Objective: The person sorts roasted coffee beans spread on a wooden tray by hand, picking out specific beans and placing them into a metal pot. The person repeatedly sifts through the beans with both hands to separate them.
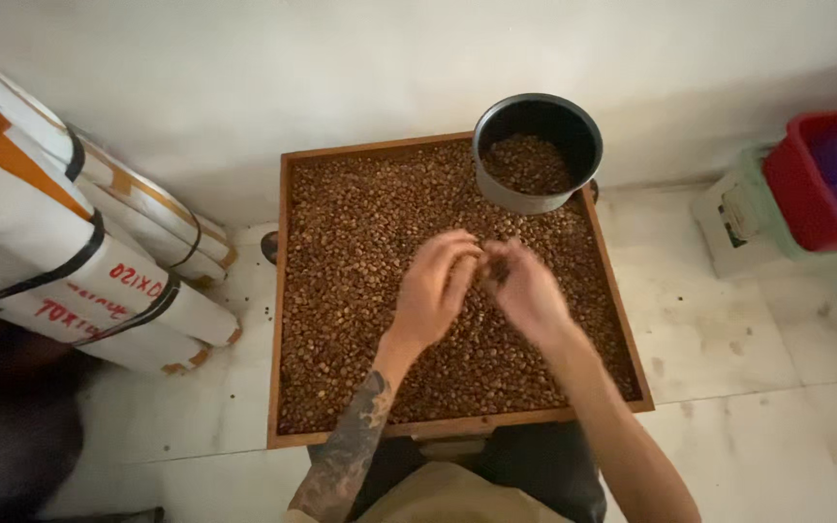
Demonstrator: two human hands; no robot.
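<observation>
A square wooden tray (pixel 284 291) on the floor is filled with brown roasted beans (pixel 360 252). My left hand (pixel 435 289) and my right hand (pixel 527 291) hover together over the tray's middle, fingers curled toward each other, fingertips almost touching. My right hand pinches a few beans between its fingertips; whether my left hand holds any is hidden. A grey metal pot (pixel 538 150) sits on the tray's far right corner, partly filled with beans.
Several white rolled bundles with orange and black bands (pixel 70 252) lean against the wall at left. A red plastic tub (pixel 825 179) stands in a green crate at right, with a white packet (pixel 733 223) beside it. White tiled floor surrounds the tray.
</observation>
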